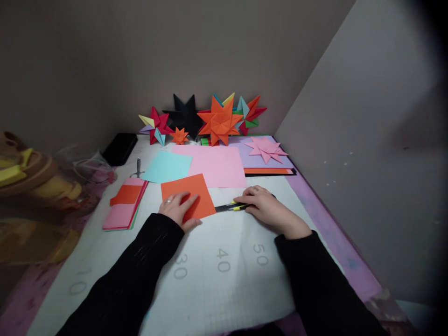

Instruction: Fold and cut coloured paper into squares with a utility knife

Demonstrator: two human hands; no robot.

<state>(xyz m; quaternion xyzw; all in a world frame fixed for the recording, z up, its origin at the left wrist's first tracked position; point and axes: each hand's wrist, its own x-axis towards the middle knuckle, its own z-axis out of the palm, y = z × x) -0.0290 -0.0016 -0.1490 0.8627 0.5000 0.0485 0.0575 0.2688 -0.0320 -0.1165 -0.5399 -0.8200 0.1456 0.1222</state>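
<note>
My left hand [178, 210] lies on a square of orange paper [196, 193], its fingers spread and the thumb out to the side. Over the handles of a pair of black and yellow scissors [226, 207] rests my right hand [264, 207], with the fingers curled round them. The dark blades lie on the mat, pointing left, and their tips reach the orange sheet's right edge. Part of the handles is hidden under the hand. Behind the orange sheet lie a turquoise sheet [168, 166] and a larger pink sheet [219, 165].
Folded paper stars, including a big orange one [220, 121] and a black one [185, 115], lean against the wall. A pink star [266, 149] lies on lilac sheets [268, 163]. Left are a paper stack [121, 217], a black phone-like object [120, 148] and a blurred container [38, 182].
</note>
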